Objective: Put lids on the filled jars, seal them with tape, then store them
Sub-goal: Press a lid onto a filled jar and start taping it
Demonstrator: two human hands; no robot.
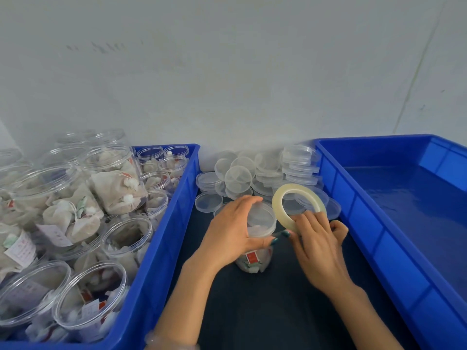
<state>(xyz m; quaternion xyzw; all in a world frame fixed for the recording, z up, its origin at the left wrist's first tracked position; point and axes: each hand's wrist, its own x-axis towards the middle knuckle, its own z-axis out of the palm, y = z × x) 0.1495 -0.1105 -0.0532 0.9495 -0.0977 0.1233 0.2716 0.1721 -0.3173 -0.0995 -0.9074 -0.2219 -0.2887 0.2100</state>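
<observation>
Jar: a clear filled jar stands upright on the dark surface, in the gap between two blue bins, near the middle of the view.
Lid: a clear lid already sits on top, so the step in hand looks like taping the seam.
Left hand: the left hand wraps the jar's top from the left, fingers curled over the far edge of the lid and thumb on the near side, probably to steady the jar and hold the lid down.
Right hand: the right hand pinches a clear tape roll just right of the jar, fingers pressed on its lower rim. The roll is tilted on edge, close to the seam; whether a strip has reached the jar I cannot tell.
Spare lids: a heap of clear lids lies at the far end of the surface, within easy reach.
Left bin: the left bin is crowded with open filled jars waiting for lids.
Right bin: the right bin, on the right, is likely where sealed jars go.
</observation>
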